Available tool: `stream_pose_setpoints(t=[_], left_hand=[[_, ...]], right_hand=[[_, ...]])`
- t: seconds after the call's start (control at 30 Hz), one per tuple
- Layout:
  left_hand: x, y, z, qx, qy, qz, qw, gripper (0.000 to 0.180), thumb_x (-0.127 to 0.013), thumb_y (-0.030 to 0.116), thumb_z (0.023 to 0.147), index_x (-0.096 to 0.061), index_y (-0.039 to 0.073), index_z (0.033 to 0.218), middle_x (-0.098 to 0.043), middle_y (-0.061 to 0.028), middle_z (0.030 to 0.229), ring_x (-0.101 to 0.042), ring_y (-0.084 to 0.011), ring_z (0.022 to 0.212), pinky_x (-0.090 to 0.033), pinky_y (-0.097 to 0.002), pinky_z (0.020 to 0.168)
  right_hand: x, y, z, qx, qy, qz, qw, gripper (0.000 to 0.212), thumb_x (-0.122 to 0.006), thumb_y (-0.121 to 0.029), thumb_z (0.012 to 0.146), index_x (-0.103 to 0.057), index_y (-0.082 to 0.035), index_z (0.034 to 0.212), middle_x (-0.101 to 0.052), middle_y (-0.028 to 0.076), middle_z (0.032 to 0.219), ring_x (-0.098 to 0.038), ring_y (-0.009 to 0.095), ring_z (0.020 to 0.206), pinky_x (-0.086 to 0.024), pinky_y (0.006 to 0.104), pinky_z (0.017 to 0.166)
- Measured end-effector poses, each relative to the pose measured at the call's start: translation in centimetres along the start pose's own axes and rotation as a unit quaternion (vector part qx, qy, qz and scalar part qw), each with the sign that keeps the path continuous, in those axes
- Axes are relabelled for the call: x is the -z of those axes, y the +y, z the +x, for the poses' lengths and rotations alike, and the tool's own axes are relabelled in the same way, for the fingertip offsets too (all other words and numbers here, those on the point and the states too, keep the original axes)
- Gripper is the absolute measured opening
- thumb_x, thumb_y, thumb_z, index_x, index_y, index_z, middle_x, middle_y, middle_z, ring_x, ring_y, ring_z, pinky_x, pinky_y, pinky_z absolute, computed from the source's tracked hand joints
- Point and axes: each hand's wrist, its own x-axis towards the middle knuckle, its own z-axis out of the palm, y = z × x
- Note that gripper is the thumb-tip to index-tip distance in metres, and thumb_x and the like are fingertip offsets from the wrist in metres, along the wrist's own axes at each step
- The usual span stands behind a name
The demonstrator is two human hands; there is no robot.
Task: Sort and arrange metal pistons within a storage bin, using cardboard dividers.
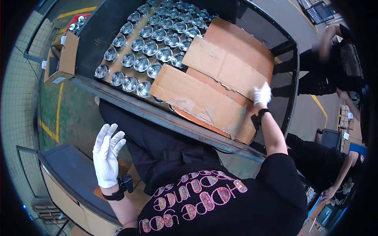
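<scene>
My left hand [105,155], in a white glove, is raised at the lower left with its fingers stretched out, holding nothing. My right hand [262,95], also gloved in white, is at the right end of a torn tan cardboard sheet [220,65]. Motion smears its fingers, so their grip cannot be made out. A second torn cardboard sheet [197,102] lies nearer me, and under both is a reddish-brown board [232,35]. Left of the sheets, rows of shiny, round metal-and-glass pieces [149,48] stand on a brown layer; the cardboard hides some of them.
A dark metal-framed bin [165,124] surrounds the layer, its near rim close to my body. An opened cardboard box [63,59] hangs at its left corner. Behind my left hand is a dark-topped cart [75,173]. Two people in black [334,59] are at the right.
</scene>
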Motion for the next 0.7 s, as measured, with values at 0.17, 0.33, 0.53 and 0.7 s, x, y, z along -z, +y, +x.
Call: stream_pose_setpoints(t=[0.17, 0.33, 0.53, 0.7], left_hand=[[0.5, -0.6, 0.6, 0.013, -0.019, -0.007, 1.000, 0.045, -0.053, 0.015, 0.096, -0.042, -0.005, 0.135, -0.051, -0.0219, 0.131, -0.059, -0.0294, 0.109, -0.054, -0.0361, 0.088], [0.9, -0.3, 0.4, 0.007, -0.018, -0.015, 1.000, 0.048, -0.054, 0.018, 0.096, -0.039, -0.005, 0.136, -0.049, -0.0222, 0.133, -0.058, -0.0293, 0.112, -0.054, -0.0358, 0.089], [2.5, -0.9, 0.4, 0.019, -0.022, -0.012, 1.000, 0.053, -0.055, 0.021, 0.096, -0.037, -0.005, 0.138, -0.047, -0.0224, 0.134, -0.058, -0.0293, 0.112, -0.054, -0.0367, 0.090], [2.2, -1.4, 0.6, 0.023, -0.032, -0.028, 0.999, 0.053, -0.056, 0.022, 0.095, -0.038, -0.005, 0.137, -0.048, -0.0222, 0.133, -0.058, -0.0295, 0.112, -0.054, -0.0365, 0.090]], right_hand=[[1.7, -9.2, -12.3, 0.464, -0.215, 0.061, 0.857, 0.065, -0.069, -0.021, 0.071, -0.048, -0.004, 0.130, -0.047, 0.023, 0.132, -0.043, 0.039, 0.127, -0.036, 0.0484, 0.105], [-2.0, -8.1, -16.1, 0.565, -0.275, -0.042, 0.777, 0.074, -0.071, -0.024, 0.073, -0.041, -0.009, 0.138, -0.031, 0.019, 0.147, -0.027, 0.039, 0.137, -0.028, 0.0610, 0.105], [-2.9, -8.6, -12.2, 0.542, -0.238, -0.127, 0.796, 0.077, -0.068, -0.020, 0.073, -0.036, -0.011, 0.142, -0.028, 0.016, 0.150, -0.026, 0.039, 0.138, -0.028, 0.0582, 0.107], [-3.7, -8.5, -9.6, 0.567, -0.242, -0.136, 0.776, 0.078, -0.067, -0.018, 0.073, -0.034, -0.011, 0.144, -0.027, 0.014, 0.151, -0.025, 0.037, 0.140, -0.027, 0.0583, 0.108]])
